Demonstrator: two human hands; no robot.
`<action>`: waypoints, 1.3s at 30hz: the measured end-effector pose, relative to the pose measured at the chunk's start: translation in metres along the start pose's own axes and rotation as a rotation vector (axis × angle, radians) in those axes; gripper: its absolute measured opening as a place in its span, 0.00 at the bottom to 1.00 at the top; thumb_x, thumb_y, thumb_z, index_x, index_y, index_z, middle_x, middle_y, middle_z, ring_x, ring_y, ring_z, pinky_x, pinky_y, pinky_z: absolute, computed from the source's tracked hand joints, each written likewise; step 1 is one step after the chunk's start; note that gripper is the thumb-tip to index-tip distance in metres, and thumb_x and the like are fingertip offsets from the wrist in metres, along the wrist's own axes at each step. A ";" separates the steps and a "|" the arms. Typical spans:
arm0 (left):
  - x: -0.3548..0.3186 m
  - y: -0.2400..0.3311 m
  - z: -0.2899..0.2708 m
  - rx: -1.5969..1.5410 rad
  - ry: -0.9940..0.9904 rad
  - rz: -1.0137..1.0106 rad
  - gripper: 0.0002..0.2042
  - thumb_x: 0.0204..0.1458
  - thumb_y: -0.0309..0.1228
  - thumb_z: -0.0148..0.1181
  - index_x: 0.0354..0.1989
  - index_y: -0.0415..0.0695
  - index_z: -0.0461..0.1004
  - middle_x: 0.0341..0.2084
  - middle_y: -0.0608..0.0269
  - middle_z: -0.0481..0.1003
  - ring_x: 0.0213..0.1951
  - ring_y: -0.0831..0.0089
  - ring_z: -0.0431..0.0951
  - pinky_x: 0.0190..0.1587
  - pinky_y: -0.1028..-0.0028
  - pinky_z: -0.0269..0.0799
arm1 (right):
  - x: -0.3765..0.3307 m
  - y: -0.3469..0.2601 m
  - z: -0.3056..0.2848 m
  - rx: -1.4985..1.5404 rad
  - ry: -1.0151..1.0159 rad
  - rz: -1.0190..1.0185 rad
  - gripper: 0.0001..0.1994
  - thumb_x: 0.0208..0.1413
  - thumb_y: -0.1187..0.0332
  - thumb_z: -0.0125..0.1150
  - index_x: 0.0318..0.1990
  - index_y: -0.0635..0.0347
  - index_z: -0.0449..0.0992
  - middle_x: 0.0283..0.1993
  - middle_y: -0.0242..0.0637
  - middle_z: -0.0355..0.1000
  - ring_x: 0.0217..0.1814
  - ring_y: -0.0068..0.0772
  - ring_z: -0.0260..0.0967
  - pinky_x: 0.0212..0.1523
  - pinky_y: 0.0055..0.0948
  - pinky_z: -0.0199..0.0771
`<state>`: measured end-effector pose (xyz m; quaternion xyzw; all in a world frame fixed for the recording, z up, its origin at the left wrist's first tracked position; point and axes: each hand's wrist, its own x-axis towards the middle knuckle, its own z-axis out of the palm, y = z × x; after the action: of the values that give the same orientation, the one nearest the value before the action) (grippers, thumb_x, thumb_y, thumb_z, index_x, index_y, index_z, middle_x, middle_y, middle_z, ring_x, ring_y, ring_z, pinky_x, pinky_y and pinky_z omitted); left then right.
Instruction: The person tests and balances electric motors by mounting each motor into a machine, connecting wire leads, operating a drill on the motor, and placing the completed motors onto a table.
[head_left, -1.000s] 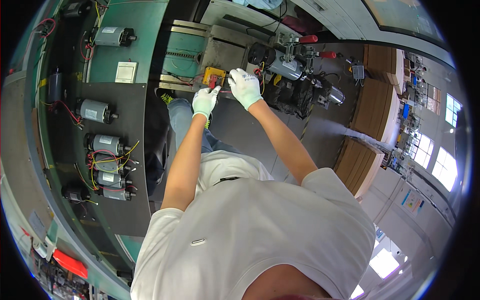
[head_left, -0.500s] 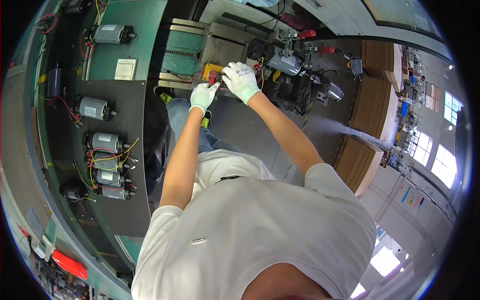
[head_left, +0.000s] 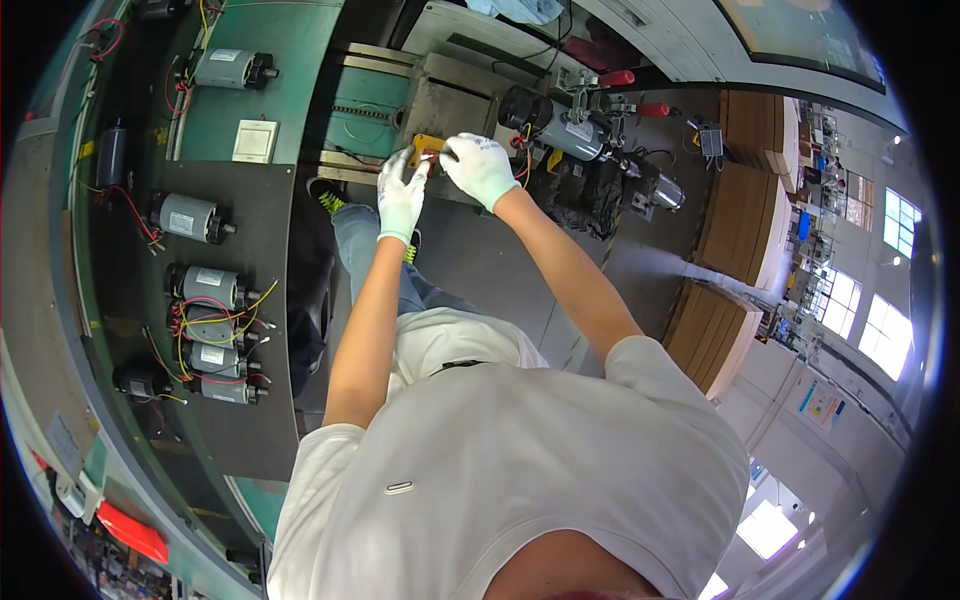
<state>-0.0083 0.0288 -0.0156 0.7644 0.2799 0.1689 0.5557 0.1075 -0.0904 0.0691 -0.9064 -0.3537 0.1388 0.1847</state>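
Note:
A small yellow box with red parts sits at the front edge of the metal bench fixture, partly covered by my gloves. My left hand, in a white glove, is at its left side, thumb and fingers apart in a V. From the right, my right hand, gloved too, has its fingers closed near the red part; what they pinch is too small to make out. Just beyond it lies a grey cylindrical motor with a black end, its red and yellow wires hanging close to my right glove.
Red-handled toggle clamps stand over the motor. Black plastic bag material lies below it. Several grey motors with loose wires rest on the left bench beside a white switch plate. Brown board stacks stand at right.
My left hand has lifted slightly up and left, its thumb and fingers spreading from a pinch. My right hand has shifted slightly left and down, still near the box.

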 end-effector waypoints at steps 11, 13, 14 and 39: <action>-0.008 -0.023 0.018 0.322 -0.201 -0.013 0.20 0.61 0.38 0.59 0.62 0.50 0.77 0.64 0.53 0.72 0.62 0.51 0.71 0.66 0.60 0.66 | 0.019 0.017 0.012 -0.254 -0.025 -0.095 0.06 0.53 0.65 0.63 0.36 0.54 0.77 0.37 0.42 0.76 0.40 0.49 0.78 0.45 0.48 0.76; -0.007 -0.021 0.019 0.325 -0.206 -0.008 0.20 0.62 0.36 0.59 0.62 0.49 0.77 0.64 0.52 0.71 0.62 0.50 0.71 0.65 0.59 0.66 | 0.020 0.019 0.013 -0.281 -0.045 -0.122 0.06 0.53 0.65 0.62 0.36 0.54 0.77 0.38 0.43 0.76 0.41 0.49 0.78 0.46 0.47 0.75; -0.007 -0.021 0.017 0.325 -0.204 -0.002 0.20 0.62 0.36 0.59 0.62 0.49 0.77 0.64 0.52 0.71 0.62 0.50 0.71 0.65 0.59 0.66 | 0.018 0.018 0.015 -0.314 -0.058 -0.180 0.06 0.54 0.65 0.62 0.37 0.54 0.77 0.39 0.42 0.76 0.42 0.48 0.78 0.47 0.46 0.74; 0.112 -0.126 -0.183 0.759 0.106 0.162 0.38 0.60 0.38 0.63 0.71 0.25 0.54 0.73 0.32 0.53 0.74 0.42 0.55 0.76 0.57 0.52 | -0.080 0.075 -0.092 -0.228 0.643 0.298 0.30 0.54 0.70 0.63 0.66 0.63 0.67 0.68 0.51 0.65 0.72 0.54 0.60 0.72 0.49 0.59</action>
<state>-0.0545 0.2648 -0.0808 0.9255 0.2893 0.1359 0.2030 0.1300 -0.2180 0.1287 -0.9600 -0.1552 -0.1679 0.1617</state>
